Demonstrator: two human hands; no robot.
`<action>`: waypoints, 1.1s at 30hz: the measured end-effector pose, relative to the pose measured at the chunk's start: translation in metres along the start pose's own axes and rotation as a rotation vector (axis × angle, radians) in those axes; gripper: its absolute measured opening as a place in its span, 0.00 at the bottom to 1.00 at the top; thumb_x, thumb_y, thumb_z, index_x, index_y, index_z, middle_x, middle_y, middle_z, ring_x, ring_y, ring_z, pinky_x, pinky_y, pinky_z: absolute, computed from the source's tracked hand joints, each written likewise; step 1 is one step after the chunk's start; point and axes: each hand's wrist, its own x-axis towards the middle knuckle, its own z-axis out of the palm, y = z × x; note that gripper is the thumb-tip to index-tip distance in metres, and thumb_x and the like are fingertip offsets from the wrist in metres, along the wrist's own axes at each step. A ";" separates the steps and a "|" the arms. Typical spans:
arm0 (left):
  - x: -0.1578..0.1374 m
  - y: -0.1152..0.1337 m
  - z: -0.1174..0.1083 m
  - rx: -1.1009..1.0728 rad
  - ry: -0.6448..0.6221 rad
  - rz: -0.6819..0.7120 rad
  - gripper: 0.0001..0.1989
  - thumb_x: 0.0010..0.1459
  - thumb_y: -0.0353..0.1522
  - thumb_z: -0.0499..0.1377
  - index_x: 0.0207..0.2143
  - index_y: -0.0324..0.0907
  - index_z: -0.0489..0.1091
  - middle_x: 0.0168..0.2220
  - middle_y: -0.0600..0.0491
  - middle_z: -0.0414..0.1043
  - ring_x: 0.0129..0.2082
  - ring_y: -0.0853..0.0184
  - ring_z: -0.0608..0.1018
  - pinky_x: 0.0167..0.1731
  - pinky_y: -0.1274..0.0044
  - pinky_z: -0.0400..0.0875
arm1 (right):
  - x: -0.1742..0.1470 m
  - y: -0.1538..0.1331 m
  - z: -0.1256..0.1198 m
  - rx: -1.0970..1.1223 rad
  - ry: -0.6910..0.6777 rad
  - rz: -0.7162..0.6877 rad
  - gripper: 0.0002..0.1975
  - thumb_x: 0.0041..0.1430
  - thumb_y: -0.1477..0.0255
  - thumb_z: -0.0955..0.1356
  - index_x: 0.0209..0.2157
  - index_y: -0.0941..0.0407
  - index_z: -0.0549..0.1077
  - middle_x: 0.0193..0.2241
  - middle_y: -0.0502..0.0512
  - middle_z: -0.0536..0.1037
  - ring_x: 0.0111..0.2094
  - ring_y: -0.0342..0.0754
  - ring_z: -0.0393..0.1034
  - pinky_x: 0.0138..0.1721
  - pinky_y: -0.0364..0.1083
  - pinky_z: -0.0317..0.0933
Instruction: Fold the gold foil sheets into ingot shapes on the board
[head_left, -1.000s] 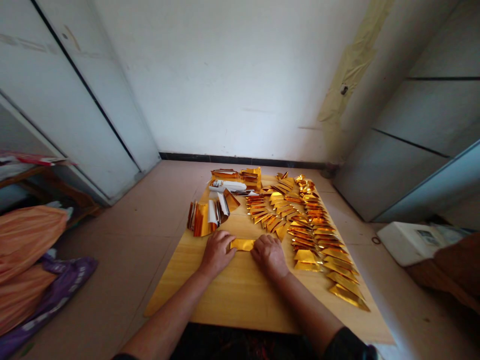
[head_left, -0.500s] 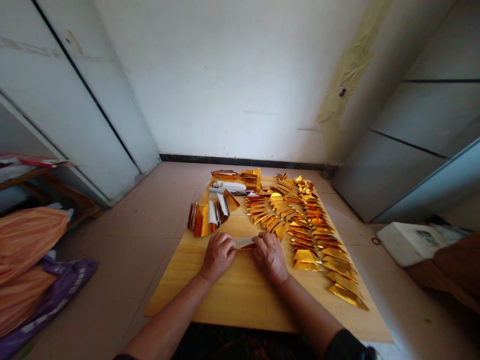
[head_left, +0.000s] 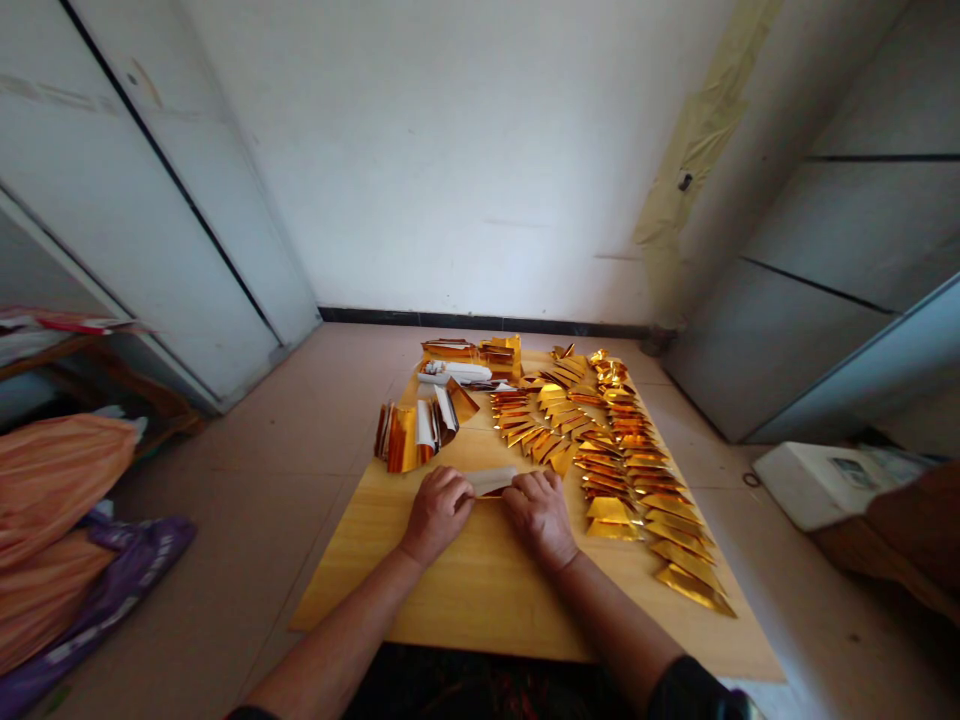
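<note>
Between my two hands, just above the wooden board, is a sheet of gold foil paper (head_left: 491, 480), its pale back facing up and a thin gold edge showing nearest me. My left hand (head_left: 439, 510) grips its left end with fingers curled. At the right end, my right hand (head_left: 538, 510) is closed on the paper, knuckles up. The fingers hide both ends of the sheet. Beyond my left hand stand loosely curled gold and white sheets (head_left: 405, 440). To the right of my right hand lie rows of folded gold paper pieces (head_left: 611, 515).
The wooden board (head_left: 450, 610) stands low on a tiled floor. More foil sheets (head_left: 502, 355) lie at its far side. Orange and purple bags (head_left: 67, 560) are on the left, a white box (head_left: 814, 485) on the right. A grey cabinet (head_left: 840, 260) stands at the right wall.
My right fingers have shifted slightly along the sheet and curled in more. More of the paper's pale back shows between the hands. My left hand has hardly moved.
</note>
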 end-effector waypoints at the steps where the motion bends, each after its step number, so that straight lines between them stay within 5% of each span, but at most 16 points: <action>1: 0.000 0.000 0.000 0.003 0.000 -0.003 0.07 0.53 0.24 0.55 0.25 0.42 0.67 0.28 0.52 0.68 0.34 0.65 0.69 0.35 0.73 0.64 | 0.000 0.000 0.001 -0.004 -0.010 -0.005 0.10 0.64 0.72 0.62 0.30 0.53 0.73 0.31 0.51 0.72 0.35 0.45 0.59 0.42 0.47 0.46; 7: -0.006 0.009 -0.006 0.112 0.020 0.046 0.07 0.54 0.27 0.55 0.35 0.43 0.70 0.35 0.49 0.70 0.38 0.62 0.69 0.39 0.69 0.63 | -0.001 -0.001 0.007 0.032 0.012 -0.007 0.10 0.64 0.73 0.61 0.30 0.55 0.70 0.32 0.50 0.74 0.35 0.45 0.62 0.41 0.47 0.45; 12: -0.009 0.016 -0.010 0.219 -0.044 0.154 0.07 0.58 0.29 0.54 0.34 0.45 0.72 0.35 0.50 0.71 0.37 0.63 0.69 0.39 0.68 0.60 | -0.001 0.000 0.011 0.048 0.004 -0.002 0.12 0.63 0.74 0.61 0.26 0.55 0.69 0.25 0.49 0.73 0.32 0.44 0.62 0.40 0.47 0.46; 22: 0.001 -0.004 0.002 0.016 -0.110 -0.051 0.08 0.57 0.28 0.54 0.32 0.44 0.73 0.33 0.53 0.75 0.36 0.65 0.73 0.37 0.72 0.64 | 0.004 0.009 0.004 0.262 -0.086 0.140 0.07 0.59 0.75 0.64 0.30 0.55 0.74 0.27 0.51 0.76 0.33 0.45 0.68 0.38 0.43 0.52; 33: 0.011 -0.003 0.012 0.080 -0.131 -0.114 0.08 0.55 0.26 0.54 0.32 0.44 0.72 0.31 0.53 0.74 0.34 0.65 0.74 0.35 0.74 0.66 | 0.016 0.011 0.007 0.134 -0.145 0.294 0.04 0.58 0.74 0.66 0.31 0.55 0.74 0.29 0.51 0.76 0.31 0.43 0.69 0.33 0.41 0.53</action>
